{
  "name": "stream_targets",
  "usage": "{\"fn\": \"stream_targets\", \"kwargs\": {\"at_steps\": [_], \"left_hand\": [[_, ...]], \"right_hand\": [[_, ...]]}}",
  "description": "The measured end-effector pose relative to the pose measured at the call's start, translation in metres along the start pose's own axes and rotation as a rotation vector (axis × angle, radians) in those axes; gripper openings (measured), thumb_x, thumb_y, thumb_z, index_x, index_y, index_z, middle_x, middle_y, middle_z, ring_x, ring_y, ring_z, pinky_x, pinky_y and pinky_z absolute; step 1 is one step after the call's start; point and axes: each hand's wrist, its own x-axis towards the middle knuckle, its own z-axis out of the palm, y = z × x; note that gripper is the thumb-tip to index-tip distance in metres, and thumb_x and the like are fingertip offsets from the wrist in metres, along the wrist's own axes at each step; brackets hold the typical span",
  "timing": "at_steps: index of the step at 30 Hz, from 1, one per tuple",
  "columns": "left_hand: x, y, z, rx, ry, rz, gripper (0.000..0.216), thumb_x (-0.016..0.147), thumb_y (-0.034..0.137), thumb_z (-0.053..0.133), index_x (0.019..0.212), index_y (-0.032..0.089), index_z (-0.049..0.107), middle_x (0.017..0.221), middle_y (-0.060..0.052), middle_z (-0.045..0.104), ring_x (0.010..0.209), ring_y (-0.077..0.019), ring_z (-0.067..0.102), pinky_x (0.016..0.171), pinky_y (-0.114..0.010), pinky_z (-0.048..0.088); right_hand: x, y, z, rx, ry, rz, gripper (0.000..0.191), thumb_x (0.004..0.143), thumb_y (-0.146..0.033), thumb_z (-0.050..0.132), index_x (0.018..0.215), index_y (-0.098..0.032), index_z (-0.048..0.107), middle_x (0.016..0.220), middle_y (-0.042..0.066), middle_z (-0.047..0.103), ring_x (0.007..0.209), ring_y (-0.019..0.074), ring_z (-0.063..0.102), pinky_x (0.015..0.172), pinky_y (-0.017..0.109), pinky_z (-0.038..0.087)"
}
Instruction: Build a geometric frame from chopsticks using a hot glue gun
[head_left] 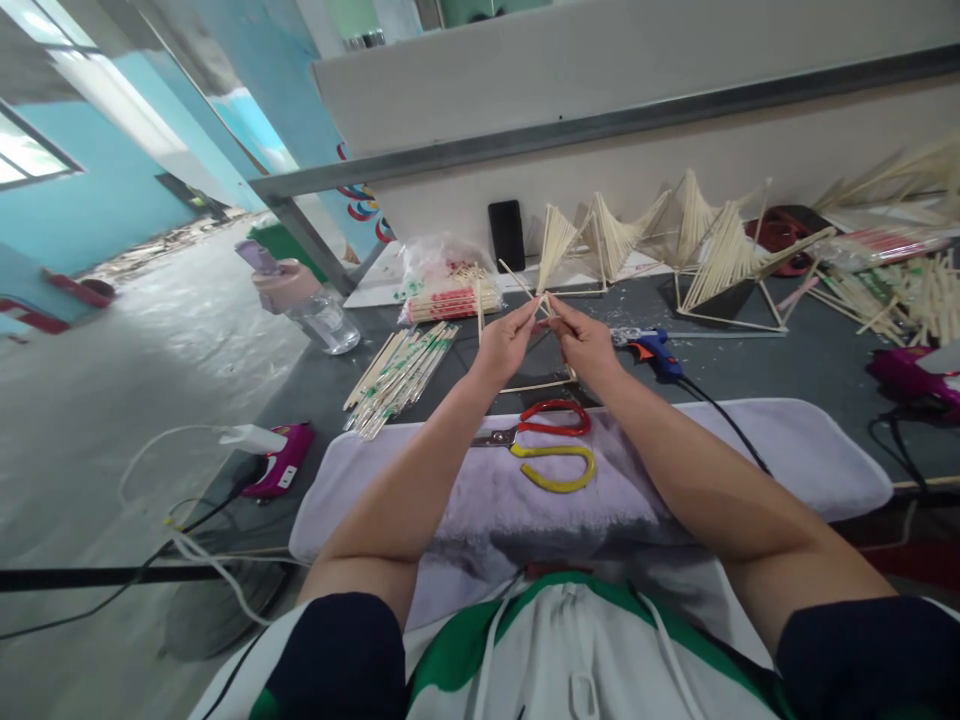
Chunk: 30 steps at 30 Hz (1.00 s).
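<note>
My left hand (508, 343) and my right hand (581, 342) are raised together over the dark table (795, 365), both pinched shut on thin bamboo sticks (534, 303) that meet at a point between the fingertips. More sticks of the same frame (536, 385) lie flat under the hands. Red and yellow handled scissors (544, 447) rest on the white towel (787, 455) just below my wrists. A blue glue gun (651, 348) lies right of my right hand.
Fan-shaped stick models (701, 250) stand along the back wall. Wrapped chopstick packs (397, 378), a bag of sticks (448, 285), a bottle (307, 300) and a phone (507, 235) sit at the left and back. Pink glue guns (279, 463) (911, 375) lie at each side, with cables.
</note>
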Motion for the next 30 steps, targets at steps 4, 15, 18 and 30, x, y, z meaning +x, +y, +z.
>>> {"fn": "stream_targets", "kwargs": {"at_steps": [4, 15, 18, 30], "left_hand": [[-0.001, 0.004, -0.002, 0.027, -0.006, -0.012, 0.042, 0.096, 0.021, 0.048, 0.135, 0.018, 0.064, 0.124, -0.006, 0.073, 0.092, -0.0158, 0.074, 0.093, -0.029, 0.057], [0.001, 0.003, 0.001, 0.046, 0.002, -0.029, 0.041, 0.096, 0.020, 0.048, 0.134, 0.020, 0.065, 0.118, -0.004, 0.075, 0.091, -0.0157, 0.074, 0.095, -0.030, 0.057], [0.001, 0.004, 0.000, 0.064, 0.010, -0.019, 0.041, 0.096, 0.020, 0.048, 0.133, 0.018, 0.065, 0.120, -0.006, 0.074, 0.097, -0.0169, 0.073, 0.098, -0.030, 0.055], [0.001, 0.002, 0.001, 0.075, 0.019, -0.030, 0.042, 0.096, 0.020, 0.048, 0.134, 0.020, 0.065, 0.116, -0.004, 0.076, 0.096, -0.0165, 0.073, 0.099, -0.029, 0.054]], "right_hand": [[0.000, 0.000, 0.001, 0.023, 0.008, -0.011, 0.050, 0.090, -0.033, 0.053, 0.140, -0.030, 0.061, 0.104, 0.001, 0.078, 0.043, 0.0066, 0.048, 0.047, 0.024, 0.050], [0.001, 0.001, 0.002, 0.025, 0.003, -0.010, 0.049, 0.090, -0.031, 0.053, 0.139, -0.034, 0.061, 0.104, -0.001, 0.077, 0.041, 0.0060, 0.046, 0.045, 0.023, 0.049], [0.002, 0.003, 0.002, 0.002, 0.001, -0.008, 0.049, 0.091, -0.030, 0.053, 0.140, -0.034, 0.060, 0.107, -0.001, 0.077, 0.043, 0.0064, 0.049, 0.049, 0.024, 0.053], [0.002, 0.007, 0.002, -0.034, 0.008, -0.088, 0.048, 0.093, -0.026, 0.053, 0.139, -0.036, 0.059, 0.125, -0.001, 0.072, 0.103, 0.0203, 0.073, 0.086, 0.037, 0.062]]}}
